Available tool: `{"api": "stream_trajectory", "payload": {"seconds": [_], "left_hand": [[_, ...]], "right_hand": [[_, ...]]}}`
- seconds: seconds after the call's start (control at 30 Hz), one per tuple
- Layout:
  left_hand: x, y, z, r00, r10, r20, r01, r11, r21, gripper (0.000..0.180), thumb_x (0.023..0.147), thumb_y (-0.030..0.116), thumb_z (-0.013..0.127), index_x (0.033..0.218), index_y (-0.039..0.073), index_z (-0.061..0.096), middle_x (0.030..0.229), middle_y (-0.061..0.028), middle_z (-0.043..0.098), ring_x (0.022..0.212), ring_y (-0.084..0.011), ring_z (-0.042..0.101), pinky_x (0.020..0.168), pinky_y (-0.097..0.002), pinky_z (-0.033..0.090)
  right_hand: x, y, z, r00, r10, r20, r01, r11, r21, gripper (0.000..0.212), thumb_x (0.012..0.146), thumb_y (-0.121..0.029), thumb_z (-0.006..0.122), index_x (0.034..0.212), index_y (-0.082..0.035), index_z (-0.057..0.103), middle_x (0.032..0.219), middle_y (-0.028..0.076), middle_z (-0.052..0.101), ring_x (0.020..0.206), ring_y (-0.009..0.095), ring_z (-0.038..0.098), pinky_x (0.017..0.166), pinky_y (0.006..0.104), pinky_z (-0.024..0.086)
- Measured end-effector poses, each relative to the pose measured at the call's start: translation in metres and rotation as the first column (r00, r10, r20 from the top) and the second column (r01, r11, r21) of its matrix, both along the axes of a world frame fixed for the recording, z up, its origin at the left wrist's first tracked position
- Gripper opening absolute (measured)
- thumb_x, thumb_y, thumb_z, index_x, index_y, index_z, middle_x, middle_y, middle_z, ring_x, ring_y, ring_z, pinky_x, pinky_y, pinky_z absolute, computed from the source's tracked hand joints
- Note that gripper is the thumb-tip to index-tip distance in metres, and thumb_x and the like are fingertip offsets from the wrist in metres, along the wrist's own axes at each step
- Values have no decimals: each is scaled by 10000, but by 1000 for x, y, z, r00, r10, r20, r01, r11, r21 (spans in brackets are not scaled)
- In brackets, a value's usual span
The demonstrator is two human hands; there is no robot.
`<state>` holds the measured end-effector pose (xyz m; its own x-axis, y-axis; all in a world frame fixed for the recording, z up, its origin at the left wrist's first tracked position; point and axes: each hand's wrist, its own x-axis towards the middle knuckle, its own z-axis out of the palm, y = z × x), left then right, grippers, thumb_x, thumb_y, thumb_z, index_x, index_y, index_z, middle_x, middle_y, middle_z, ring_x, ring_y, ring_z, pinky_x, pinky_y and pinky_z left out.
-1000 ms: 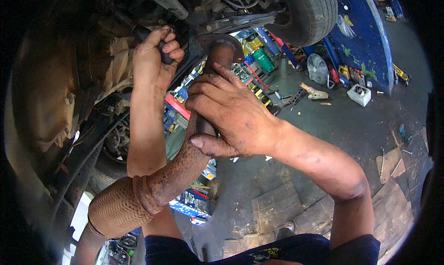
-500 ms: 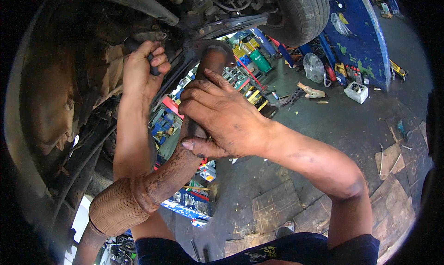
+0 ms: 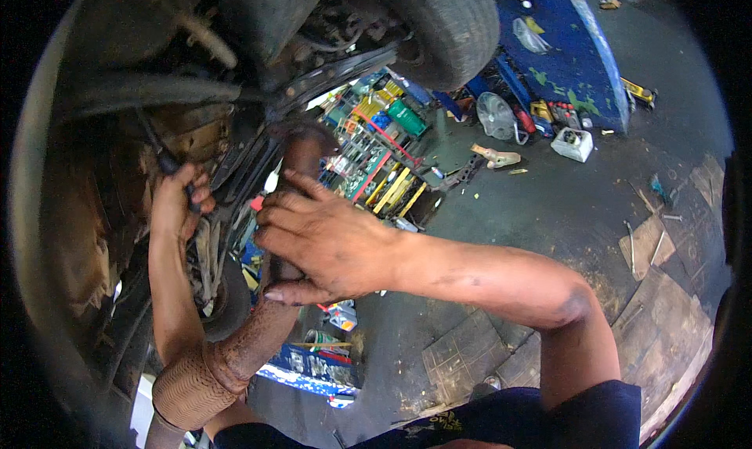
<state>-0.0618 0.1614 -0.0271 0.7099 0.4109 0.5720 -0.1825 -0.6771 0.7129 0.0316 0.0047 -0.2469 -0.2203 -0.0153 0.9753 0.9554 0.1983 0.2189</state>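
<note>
A rusty exhaust pipe (image 3: 258, 335) slants under the raised vehicle, its braided flexible section (image 3: 188, 386) at the lower left and a flange at its upper end. My right hand (image 3: 325, 241) is wrapped over the pipe's upper part, thumb on the near side and fingers across it. To the left, my left hand (image 3: 182, 198) is raised and closed around a black-handled tool (image 3: 167, 162). A slim dark shaft runs from its handle up toward the underbody (image 3: 157, 88). Blur hides the shaft's tip and what it touches.
A tyre (image 3: 446, 34) hangs overhead beside a blue post (image 3: 580, 65). Behind stand shelves with a green container (image 3: 406, 117), a fan (image 3: 496, 116) and a white box (image 3: 573, 145). Cardboard sheets (image 3: 658, 347) and metal rods lie on the floor at right.
My left hand has come down and left with the tool, whose shaft now shows. My right hand keeps its hold on the pipe. The view has shifted, showing the pipe further left.
</note>
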Motion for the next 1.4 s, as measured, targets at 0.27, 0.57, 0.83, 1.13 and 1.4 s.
{"api": "stream_trajectory", "payload": {"seconds": [0.27,0.57,0.83,1.13,1.4], "left_hand": [[17,-1,-6,950,-213,229,271,926,-261,132,984,142,620,995,25,559,804,-24,488,606,-121,400,536,-302,343],[82,-63,-21,680,-633,370,733,575,-363,71,949,-13,622,926,-2,556,790,-33,482,673,-129,452,615,-287,398],[87,-59,-18,508,-777,371,836,340,-432,89,926,-82,609,925,-33,534,796,-54,486,699,-147,475,654,-310,428],[46,-3,-9,822,-540,180,568,761,-314,98,931,8,670,1016,-21,630,909,-96,645,628,-112,471,555,-284,382],[18,5,-19,913,-363,186,394,904,-169,150,931,87,740,1007,21,629,885,-68,651,616,-102,466,528,-262,384]], "right_hand": [[-4,5,13,1000,-16,-7,17,996,82,515,909,-520,669,1050,-25,626,1044,155,603,1129,368,573,1147,616,334],[-6,7,7,999,-44,-17,45,996,79,505,875,-486,707,1077,-29,631,1052,143,608,1149,356,573,1151,605,339],[-5,9,9,998,-39,-46,40,999,18,564,880,-509,661,1175,-32,603,1202,166,599,1236,384,543,1179,636,291],[-6,5,11,997,-61,-42,61,998,-10,565,879,-506,669,1176,-30,609,1167,156,599,1249,372,541,1182,616,301],[-3,13,11,998,-51,-34,52,998,25,606,907,-554,619,1196,-22,602,1241,201,596,1251,404,537,1174,633,291]]}}
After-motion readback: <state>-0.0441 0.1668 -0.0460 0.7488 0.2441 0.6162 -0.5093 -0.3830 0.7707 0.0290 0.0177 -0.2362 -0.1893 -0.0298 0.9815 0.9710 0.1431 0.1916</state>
